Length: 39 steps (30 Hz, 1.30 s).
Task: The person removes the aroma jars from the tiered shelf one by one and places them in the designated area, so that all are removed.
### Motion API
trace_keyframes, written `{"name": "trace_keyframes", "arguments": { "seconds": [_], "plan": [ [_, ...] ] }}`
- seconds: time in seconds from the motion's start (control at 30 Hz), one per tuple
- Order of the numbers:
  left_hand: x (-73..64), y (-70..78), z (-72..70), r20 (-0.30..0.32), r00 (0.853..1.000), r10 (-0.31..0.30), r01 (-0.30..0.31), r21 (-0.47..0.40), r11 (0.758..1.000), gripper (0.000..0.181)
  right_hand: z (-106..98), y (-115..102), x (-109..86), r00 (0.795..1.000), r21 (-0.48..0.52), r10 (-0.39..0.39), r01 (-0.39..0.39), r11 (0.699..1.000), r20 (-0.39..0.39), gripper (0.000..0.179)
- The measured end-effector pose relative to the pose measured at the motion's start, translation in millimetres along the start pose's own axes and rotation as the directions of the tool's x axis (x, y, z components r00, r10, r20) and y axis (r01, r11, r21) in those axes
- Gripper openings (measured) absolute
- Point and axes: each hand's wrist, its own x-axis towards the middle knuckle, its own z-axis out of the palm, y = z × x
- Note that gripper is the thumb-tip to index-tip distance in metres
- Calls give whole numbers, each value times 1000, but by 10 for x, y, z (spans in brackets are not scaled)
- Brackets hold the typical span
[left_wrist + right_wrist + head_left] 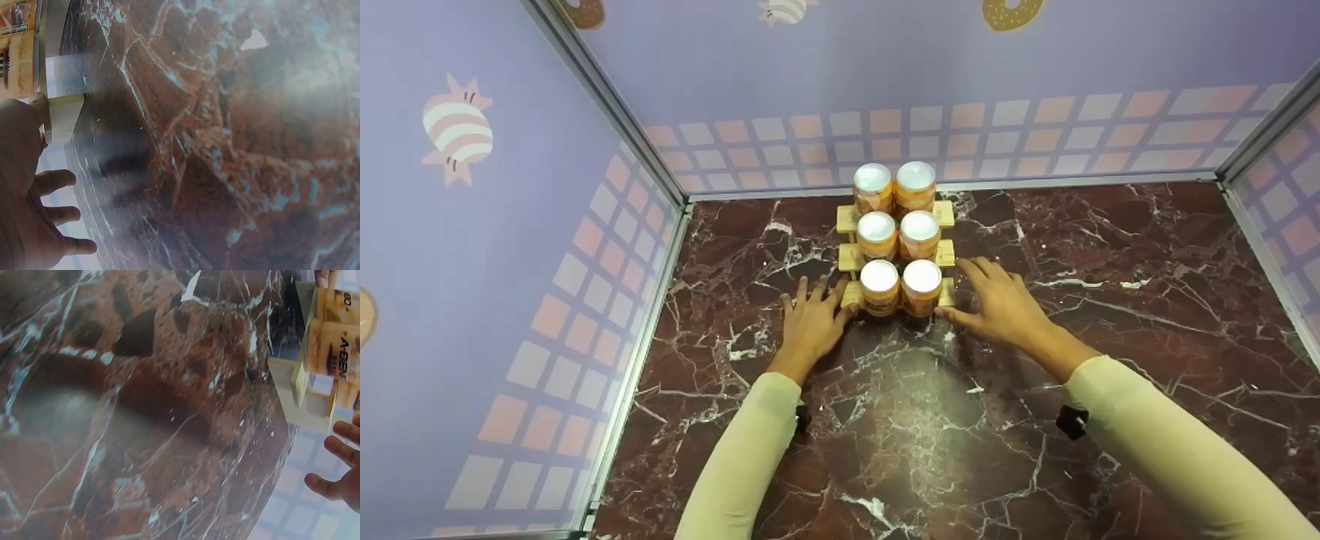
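A stepped light-wood rack (850,257) stands near the back wall, bearing orange-labelled cans (921,289) with pale lids, two on each of three steps. My left hand (812,321) is at the rack's front left corner, fingers spread and its thumb touching the lowest step's end. In the left wrist view, that thumb (38,107) lies against the wooden edge, and the other fingers stretch past it. At the right side, my right hand (999,304) has its thumb near the front corner and its extended fingers beside the middle step. Part of the rack is hidden behind the cans.
The rack stands on a dark red marbled tabletop (915,435). Purple patterned panels rise at the back (840,67), left (510,247) and right (1279,187), with metal edging along the table. Each wrist carries a small black device.
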Motion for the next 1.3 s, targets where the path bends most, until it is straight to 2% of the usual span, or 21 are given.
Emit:
{"name": "trace_keyframes", "arguments": {
  "seconds": [0.2, 0.4, 0.67, 1.3],
  "plan": [
    [16, -10, 19, -27, 1000, 15, -15, -8, 1000, 65, 61, -88, 67, 1000, 10, 6, -6, 1000, -27, 97],
    [8, 4, 0, -17, 1000, 5, -6, -51, 999, 65, 112, -160, 119, 999, -2, -2, 2, 1000, -38, 94],
    [1, 6, 1, -16, 1000, 10, -11, -81, 997, 66, 167, -253, 174, 998, 39, -6, 8, 999, -58, 87],
    [0, 13, -3, -2, 1000, -4, 4, -95, 995, 67, 196, -289, 242, 995, 53, -2, 7, 999, -98, 81]
  ]
}}
